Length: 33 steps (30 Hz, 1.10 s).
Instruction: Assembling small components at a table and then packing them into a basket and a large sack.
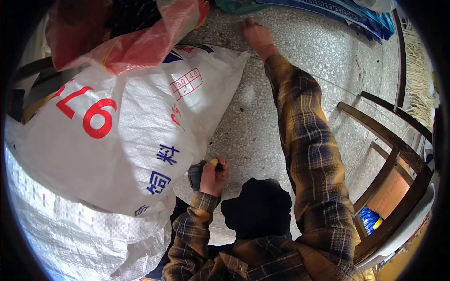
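Note:
My left hand is low in the middle, by the side of a large white woven sack. Its fingers are closed around a small yellow piece, with something dark beside it, too small to name. At the top, my right arm stretches far forward. My right hand is down near the speckled floor, just below the edge of a teal plastic bag. Its fingers are curled together, and whatever they hold is hidden.
A red-and-clear plastic sack with dark contents stands at the upper left. Blue plastic packaging lies at the upper right. A dark wooden chair frame stands to the right, near bundled pale sticks. Dark bits dot the floor.

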Each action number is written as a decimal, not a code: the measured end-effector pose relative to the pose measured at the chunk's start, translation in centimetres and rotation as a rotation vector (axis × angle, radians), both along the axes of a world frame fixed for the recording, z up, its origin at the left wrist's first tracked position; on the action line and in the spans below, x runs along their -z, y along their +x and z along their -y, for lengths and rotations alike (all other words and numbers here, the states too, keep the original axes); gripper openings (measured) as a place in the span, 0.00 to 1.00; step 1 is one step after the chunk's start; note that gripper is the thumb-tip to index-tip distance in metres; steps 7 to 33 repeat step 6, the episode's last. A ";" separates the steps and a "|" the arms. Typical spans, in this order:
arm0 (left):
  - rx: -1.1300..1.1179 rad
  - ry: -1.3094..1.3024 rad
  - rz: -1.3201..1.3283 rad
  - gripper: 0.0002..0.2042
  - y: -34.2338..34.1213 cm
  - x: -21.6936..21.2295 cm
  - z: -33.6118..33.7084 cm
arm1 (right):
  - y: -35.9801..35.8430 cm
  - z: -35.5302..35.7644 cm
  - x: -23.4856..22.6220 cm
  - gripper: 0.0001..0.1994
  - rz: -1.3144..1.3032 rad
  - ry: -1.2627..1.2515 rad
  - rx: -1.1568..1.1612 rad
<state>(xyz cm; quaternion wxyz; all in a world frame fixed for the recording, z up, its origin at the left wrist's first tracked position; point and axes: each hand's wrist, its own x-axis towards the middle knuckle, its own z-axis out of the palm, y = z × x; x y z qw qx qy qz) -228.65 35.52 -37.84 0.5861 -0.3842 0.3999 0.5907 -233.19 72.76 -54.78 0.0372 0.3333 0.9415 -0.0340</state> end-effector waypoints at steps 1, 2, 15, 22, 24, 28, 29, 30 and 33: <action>-0.022 -0.043 -0.008 0.07 -0.2 0.1 0.0 | -0.2 0.2 0.0 0.13 0.053 -0.006 0.009; -0.046 -0.087 -0.019 0.07 -0.5 0.1 0.0 | -0.6 0.4 0.1 0.12 0.104 -0.013 0.017; -0.251 -0.015 0.023 0.09 -1.2 1.5 0.4 | 1.1 3.1 4.3 0.16 -0.471 -0.176 -0.096; -0.251 -0.015 0.023 0.09 -1.2 1.5 0.4 | 1.1 3.1 4.3 0.16 -0.471 -0.176 -0.096; -0.251 -0.015 0.023 0.09 -1.2 1.5 0.4 | 1.1 3.1 4.3 0.16 -0.471 -0.176 -0.096; -0.251 -0.015 0.023 0.09 -1.2 1.5 0.4 | 1.1 3.1 4.3 0.16 -0.471 -0.176 -0.096; -0.251 -0.015 0.023 0.09 -1.2 1.5 0.4 | 1.1 3.1 4.3 0.16 -0.471 -0.176 -0.096; -0.251 -0.015 0.023 0.09 -1.2 1.5 0.4 | 1.1 3.1 4.3 0.16 -0.471 -0.176 -0.096; -0.251 -0.015 0.023 0.09 -1.2 1.5 0.4 | 1.1 3.1 4.3 0.16 -0.471 -0.176 -0.096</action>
